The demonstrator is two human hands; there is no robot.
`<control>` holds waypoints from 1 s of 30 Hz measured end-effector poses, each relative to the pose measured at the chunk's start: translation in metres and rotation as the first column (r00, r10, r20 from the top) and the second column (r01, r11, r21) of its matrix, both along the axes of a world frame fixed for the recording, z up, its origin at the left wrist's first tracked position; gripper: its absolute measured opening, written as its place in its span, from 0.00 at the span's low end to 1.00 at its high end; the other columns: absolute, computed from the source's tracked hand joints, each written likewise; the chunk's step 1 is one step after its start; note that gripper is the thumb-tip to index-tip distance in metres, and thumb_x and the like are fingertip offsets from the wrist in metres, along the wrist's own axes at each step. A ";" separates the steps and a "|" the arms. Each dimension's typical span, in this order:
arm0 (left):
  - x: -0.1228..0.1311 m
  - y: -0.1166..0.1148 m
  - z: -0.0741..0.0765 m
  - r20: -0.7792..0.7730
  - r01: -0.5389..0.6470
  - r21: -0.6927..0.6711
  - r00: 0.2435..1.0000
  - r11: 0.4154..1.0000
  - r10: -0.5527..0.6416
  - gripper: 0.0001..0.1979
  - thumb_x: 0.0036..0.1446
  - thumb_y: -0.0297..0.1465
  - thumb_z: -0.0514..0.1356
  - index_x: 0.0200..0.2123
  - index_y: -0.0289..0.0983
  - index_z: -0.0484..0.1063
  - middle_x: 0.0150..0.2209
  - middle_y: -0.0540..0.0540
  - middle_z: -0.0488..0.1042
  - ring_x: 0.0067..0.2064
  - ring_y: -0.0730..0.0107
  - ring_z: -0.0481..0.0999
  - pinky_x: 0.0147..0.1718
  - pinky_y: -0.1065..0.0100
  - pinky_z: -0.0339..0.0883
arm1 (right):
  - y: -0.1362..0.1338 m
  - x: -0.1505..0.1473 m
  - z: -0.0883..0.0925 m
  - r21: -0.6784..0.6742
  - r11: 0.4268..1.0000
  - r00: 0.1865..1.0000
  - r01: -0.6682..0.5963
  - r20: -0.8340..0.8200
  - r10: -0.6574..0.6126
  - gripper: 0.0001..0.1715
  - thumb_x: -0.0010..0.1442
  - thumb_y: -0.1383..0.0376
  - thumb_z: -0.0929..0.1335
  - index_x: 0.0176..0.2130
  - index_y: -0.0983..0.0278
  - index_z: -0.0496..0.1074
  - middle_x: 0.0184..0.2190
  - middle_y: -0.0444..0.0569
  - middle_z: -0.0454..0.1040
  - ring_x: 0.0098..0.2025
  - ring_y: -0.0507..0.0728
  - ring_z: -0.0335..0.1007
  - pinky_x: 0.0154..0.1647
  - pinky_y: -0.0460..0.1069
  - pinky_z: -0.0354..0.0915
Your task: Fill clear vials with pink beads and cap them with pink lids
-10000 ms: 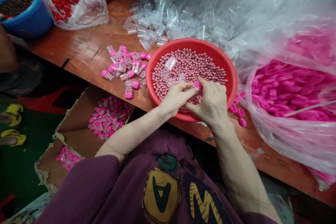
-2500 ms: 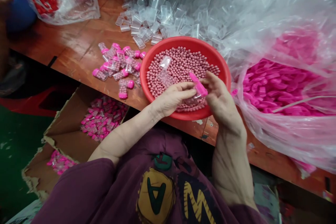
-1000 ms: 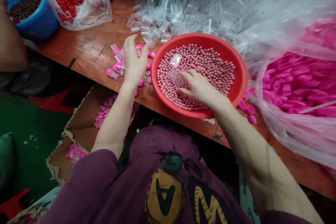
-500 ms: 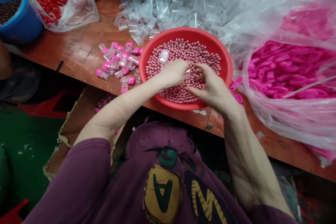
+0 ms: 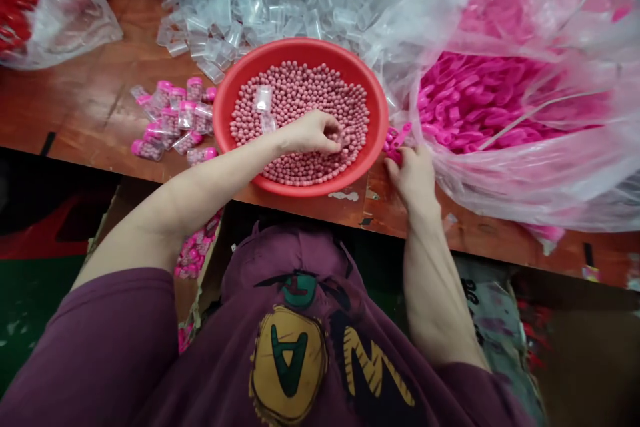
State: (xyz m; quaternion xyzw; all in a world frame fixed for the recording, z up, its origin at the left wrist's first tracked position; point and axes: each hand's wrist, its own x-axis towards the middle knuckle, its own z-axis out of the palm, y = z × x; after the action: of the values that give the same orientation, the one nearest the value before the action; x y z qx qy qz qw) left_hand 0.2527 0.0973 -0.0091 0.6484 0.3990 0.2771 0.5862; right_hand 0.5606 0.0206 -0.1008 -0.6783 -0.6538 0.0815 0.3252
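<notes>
A red plastic bowl [image 5: 300, 191] full of pink beads [image 5: 315, 90] stands on the table. My left hand [image 5: 315, 132] is inside it, low over the beads, fingers curled round a small clear plastic bottle [image 5: 347, 136] that is mostly hidden among them. Two other clear bottles [image 5: 263, 99] lie on the beads to the left. Just outside the bowl's right rim, my right hand [image 5: 414, 173] has its thumb and fingers closed on one of a few loose pink plastic caps [image 5: 399, 137]; the fingertips are partly covered.
Filled bottles with pink caps [image 5: 173, 119] lie left of the bowl. Clear empty bottles [image 5: 225, 7] are heaped behind it. A clear bag [image 5: 505, 180] of pink plastic parts [image 5: 475, 103] sits at right. Below the table edge, a cardboard box [image 5: 213, 280] holds more pink-capped bottles.
My right hand has left the bowl and moved right to the pink caps on the table. My left hand stays over the beads. The view has shifted right.
</notes>
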 end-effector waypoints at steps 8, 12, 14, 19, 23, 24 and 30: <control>-0.035 -0.048 0.040 0.368 -0.006 -0.338 0.920 0.941 0.138 0.09 0.55 0.28 0.71 0.40 0.34 0.83 0.41 0.45 0.83 0.40 0.73 0.79 0.47 0.66 0.75 | 0.010 -0.009 0.021 0.120 0.987 0.926 0.107 -0.374 -0.055 0.14 0.60 0.51 0.77 0.38 0.56 0.78 0.29 0.48 0.78 0.29 0.58 0.67 0.35 0.57 0.69; -0.037 -0.070 0.036 0.455 0.004 -0.604 0.823 0.797 0.341 0.13 0.65 0.28 0.65 0.51 0.34 0.81 0.45 0.38 0.86 0.43 0.64 0.85 0.44 0.62 0.79 | 0.017 -0.041 0.066 0.135 0.986 0.770 0.098 -0.638 0.011 0.21 0.61 0.51 0.79 0.49 0.57 0.80 0.38 0.52 0.83 0.25 0.56 0.68 0.29 0.57 0.70; -0.035 -0.075 0.035 0.461 -0.002 -0.658 0.789 0.753 0.406 0.14 0.67 0.26 0.62 0.54 0.34 0.80 0.45 0.37 0.87 0.43 0.62 0.86 0.44 0.61 0.79 | 0.016 -0.073 0.090 0.120 0.993 0.711 -0.018 -0.697 0.097 0.21 0.61 0.53 0.80 0.51 0.57 0.83 0.43 0.54 0.84 0.30 0.57 0.74 0.36 0.58 0.74; -0.032 -0.075 0.034 0.492 -0.023 -0.692 0.717 0.722 0.494 0.17 0.69 0.25 0.58 0.56 0.34 0.81 0.44 0.40 0.88 0.44 0.64 0.87 0.44 0.65 0.77 | 0.011 -0.144 0.124 0.206 0.932 0.862 -0.298 -0.362 0.355 0.14 0.67 0.56 0.76 0.51 0.55 0.83 0.49 0.51 0.81 0.45 0.60 0.80 0.52 0.61 0.80; -0.032 -0.072 0.032 0.479 -0.039 -0.712 0.703 0.701 0.526 0.18 0.73 0.27 0.55 0.56 0.34 0.82 0.41 0.41 0.88 0.41 0.63 0.85 0.39 0.66 0.74 | 0.008 -0.158 0.124 0.264 0.889 0.913 -0.375 -0.063 0.404 0.13 0.72 0.60 0.72 0.54 0.54 0.83 0.51 0.53 0.81 0.53 0.64 0.81 0.57 0.64 0.80; -0.032 -0.071 0.032 0.477 -0.036 -0.718 0.702 0.695 0.529 0.18 0.74 0.28 0.54 0.56 0.33 0.82 0.41 0.40 0.87 0.41 0.63 0.85 0.38 0.65 0.73 | 0.007 -0.158 0.123 0.276 0.881 0.911 -0.384 -0.041 0.410 0.14 0.73 0.60 0.72 0.55 0.53 0.83 0.51 0.54 0.81 0.54 0.65 0.81 0.58 0.65 0.80; -0.031 -0.071 0.033 0.496 -0.009 -0.718 0.695 0.696 0.521 0.18 0.78 0.30 0.52 0.54 0.31 0.81 0.39 0.40 0.86 0.37 0.64 0.83 0.35 0.67 0.69 | 0.001 -0.151 0.122 0.331 0.823 0.854 -0.462 -0.083 0.513 0.14 0.75 0.63 0.70 0.56 0.52 0.84 0.53 0.52 0.81 0.56 0.63 0.81 0.60 0.63 0.78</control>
State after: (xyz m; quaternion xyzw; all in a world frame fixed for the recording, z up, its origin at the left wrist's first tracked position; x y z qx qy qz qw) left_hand 0.2219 0.0263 0.0239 0.1791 0.3291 0.4159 0.8287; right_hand 0.4097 0.0211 0.0209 -0.4213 -0.7805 0.1194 0.4462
